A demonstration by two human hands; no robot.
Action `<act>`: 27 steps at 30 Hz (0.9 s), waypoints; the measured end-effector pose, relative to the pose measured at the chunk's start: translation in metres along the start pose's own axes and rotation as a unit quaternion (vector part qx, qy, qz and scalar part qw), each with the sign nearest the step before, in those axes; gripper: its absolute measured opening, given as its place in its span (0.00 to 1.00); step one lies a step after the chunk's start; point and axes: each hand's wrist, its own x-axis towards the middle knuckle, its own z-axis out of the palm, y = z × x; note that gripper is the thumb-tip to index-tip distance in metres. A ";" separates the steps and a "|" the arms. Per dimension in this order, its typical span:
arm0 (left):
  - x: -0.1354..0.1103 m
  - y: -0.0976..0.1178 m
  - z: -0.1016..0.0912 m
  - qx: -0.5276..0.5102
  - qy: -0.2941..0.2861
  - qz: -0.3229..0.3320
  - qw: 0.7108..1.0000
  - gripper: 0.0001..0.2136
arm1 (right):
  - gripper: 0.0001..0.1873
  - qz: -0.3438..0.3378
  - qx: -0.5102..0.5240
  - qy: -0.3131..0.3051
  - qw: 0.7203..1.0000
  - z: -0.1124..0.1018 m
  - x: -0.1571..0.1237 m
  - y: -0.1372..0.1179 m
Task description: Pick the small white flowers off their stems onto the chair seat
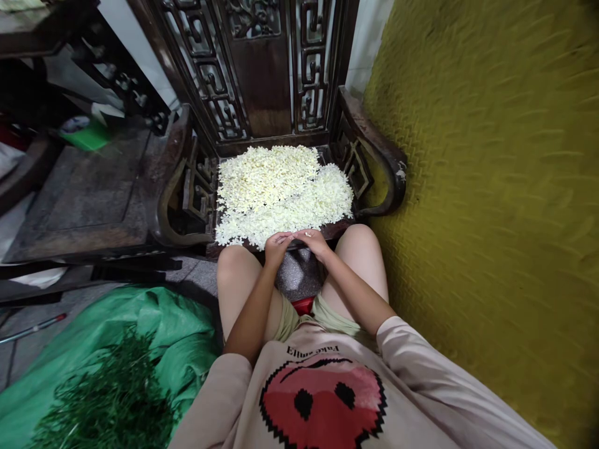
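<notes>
A wide heap of small white flower buds point(281, 190) covers the seat of a dark carved wooden chair point(374, 156) in front of me. My left hand point(277, 244) and my right hand point(314, 240) meet at the near edge of the heap, between my knees. Both have their fingers curled and pinched together on something small and pale. I cannot make out exactly what they hold. My bare knees flank the hands.
A yellow-green textured wall point(491, 206) rises close on the right. On the floor at lower left lies a green sheet point(154, 330) with a pile of green stems point(107, 399). A second dark wooden seat point(93, 193) stands to the left with clutter behind it.
</notes>
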 end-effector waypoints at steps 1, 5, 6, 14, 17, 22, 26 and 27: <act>0.000 0.001 0.001 0.001 0.004 0.000 1.000 0.12 | 0.12 -0.003 -0.005 0.000 1.000 0.000 0.000 0.000; -0.001 0.002 0.002 0.008 0.012 -0.006 1.000 0.12 | 0.11 -0.011 -0.019 0.009 1.000 0.000 0.001 0.001; 0.000 0.002 0.002 0.009 0.014 -0.008 1.000 0.11 | 0.11 -0.013 -0.021 0.010 1.000 -0.001 0.001 0.001; 0.001 0.003 0.002 0.026 0.002 -0.036 0.999 0.08 | 0.13 -0.028 -0.058 0.006 0.998 -0.002 0.002 0.003; 0.001 0.004 0.001 0.028 -0.011 -0.047 0.998 0.07 | 0.13 -0.032 -0.070 -0.003 0.997 -0.002 0.001 0.001; 0.000 0.007 -0.001 0.052 -0.042 -0.065 0.996 0.06 | 0.12 -0.043 -0.087 -0.027 0.995 -0.003 0.000 -0.001; -0.001 0.007 -0.001 0.062 -0.049 -0.056 0.995 0.05 | 0.12 -0.056 -0.096 -0.045 0.993 -0.004 -0.001 -0.002; -0.002 0.006 -0.001 0.064 -0.045 -0.053 0.996 0.04 | 0.12 -0.058 -0.098 -0.047 0.992 -0.004 -0.001 -0.002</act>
